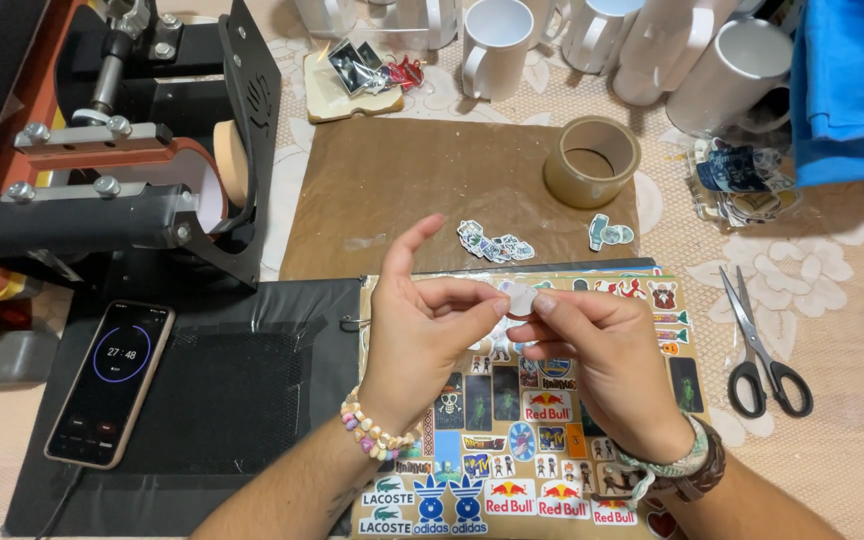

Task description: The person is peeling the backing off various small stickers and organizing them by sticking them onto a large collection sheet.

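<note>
My left hand (422, 330) and my right hand (602, 350) meet over a sheet of colourful stickers (512, 470). Between the fingertips of both hands sits a small white sticker piece (520, 298). Beaded bracelets ring my left wrist, and woven and brown bands ring my right wrist. Two little piles of cut stickers (495, 243) lie on a brown sheet (402, 190) just beyond my hands.
A mug heat press (122, 160) stands at the left, a phone (112, 380) showing a timer on a black mat in front of it. A roll of brown tape (592, 160), several white mugs (652, 50), scissors (762, 345), blue cloth (852, 90) and bagged stickers (742, 185) lie around.
</note>
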